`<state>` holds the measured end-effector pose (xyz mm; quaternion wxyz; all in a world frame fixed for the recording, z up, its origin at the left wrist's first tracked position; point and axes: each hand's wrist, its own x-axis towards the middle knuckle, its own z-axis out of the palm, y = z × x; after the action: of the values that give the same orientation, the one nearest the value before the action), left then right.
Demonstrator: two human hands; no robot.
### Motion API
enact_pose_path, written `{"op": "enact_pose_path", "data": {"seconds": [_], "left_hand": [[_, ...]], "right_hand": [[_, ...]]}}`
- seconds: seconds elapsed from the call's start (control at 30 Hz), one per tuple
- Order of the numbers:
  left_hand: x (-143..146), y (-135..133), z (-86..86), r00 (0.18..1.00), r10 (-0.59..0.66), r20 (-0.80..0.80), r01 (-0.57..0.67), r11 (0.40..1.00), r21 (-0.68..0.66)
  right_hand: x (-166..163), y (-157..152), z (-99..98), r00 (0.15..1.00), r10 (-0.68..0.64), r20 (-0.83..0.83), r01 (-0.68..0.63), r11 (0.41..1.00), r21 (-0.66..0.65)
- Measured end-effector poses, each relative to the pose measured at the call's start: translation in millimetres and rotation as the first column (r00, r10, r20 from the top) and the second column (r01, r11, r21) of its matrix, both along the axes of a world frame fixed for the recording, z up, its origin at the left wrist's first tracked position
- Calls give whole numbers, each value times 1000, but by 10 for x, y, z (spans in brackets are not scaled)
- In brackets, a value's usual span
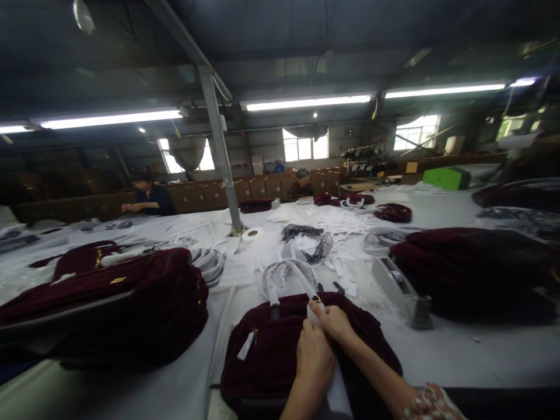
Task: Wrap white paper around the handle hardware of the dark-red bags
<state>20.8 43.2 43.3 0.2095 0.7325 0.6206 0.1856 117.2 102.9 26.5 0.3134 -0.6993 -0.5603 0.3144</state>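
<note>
left hand (314, 350): 1 | right hand (338, 324): 1 | held white strip (338, 392): 1 | maroon bag (275, 350) beneath: 1 | co-workers (160, 198): 2 | tape dispenser (410, 302): 1 | white roll (257, 234): 1 | post (221, 151): 1 | fluorescent tubes (308, 104): 5

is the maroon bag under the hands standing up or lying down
Lying down: the maroon bag has its front facing up, and its pale handle stretches away over the table.

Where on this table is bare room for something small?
Bare table shows right of the front maroon bag, nearer than the grey dispenser, except one small scrap; also between that bag and the left maroon bags. Behind the front bag, wrapped straps and white scraps crowd the surface.
</note>
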Motion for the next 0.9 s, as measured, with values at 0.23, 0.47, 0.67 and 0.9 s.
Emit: {"op": "enact_pose_path", "data": {"seconds": [0.23, 0.47, 0.67, 0.9], "left_hand": [[-304, 188, -33, 902, 39, 431, -44, 999, 3], [-398, 338, -28, 718, 221, 660, -138, 975, -176], [-66, 470, -373, 150, 348, 925, 81, 928, -362], [11, 510, -440, 140, 462, 876, -155, 884, -441]], "right_hand": [[11, 15, 10, 999, 14, -50, -13, 1000, 11], [-63, -6, 6, 974, 37, -224, -40, 999, -6], [43, 118, -158, 964, 94, -248, -107, 993, -39], [123, 191, -216, 975, 79, -209, -106, 987, -121]]}}
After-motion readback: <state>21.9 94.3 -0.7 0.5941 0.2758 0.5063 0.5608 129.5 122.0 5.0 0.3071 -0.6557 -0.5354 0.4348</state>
